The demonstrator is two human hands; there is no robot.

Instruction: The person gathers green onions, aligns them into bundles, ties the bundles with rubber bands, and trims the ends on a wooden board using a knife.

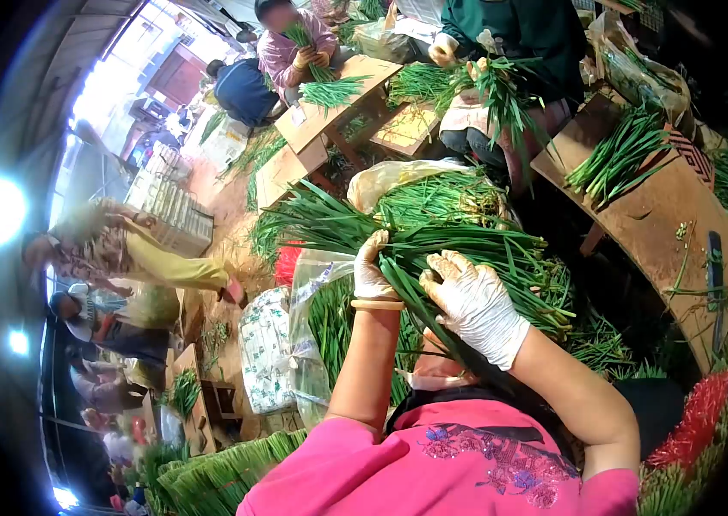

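Observation:
A large bunch of long green leafy stalks [325, 215] lies across the middle of the view, its leafy tips to the left. My left hand [373, 271], in a stained white glove, is wrapped round part of the bunch with the thumb up. To its right, my right hand [476, 305], also gloved, has its fingers curled over some leaves. A few leaves run down beneath that hand. Cut stalk ends point right, above more loose stalks. Behind the bunch, further stalks lie in a clear plastic bag [364, 185].
A curved wooden bench [648, 224] at the right bears stalks and a dark blade [714, 267]. Two co-workers sit opposite, holding stalks, near a wooden table [338, 103]. At the left are a walking person [175, 258], stacked white bundles [170, 206] and a patterned white sack [265, 348].

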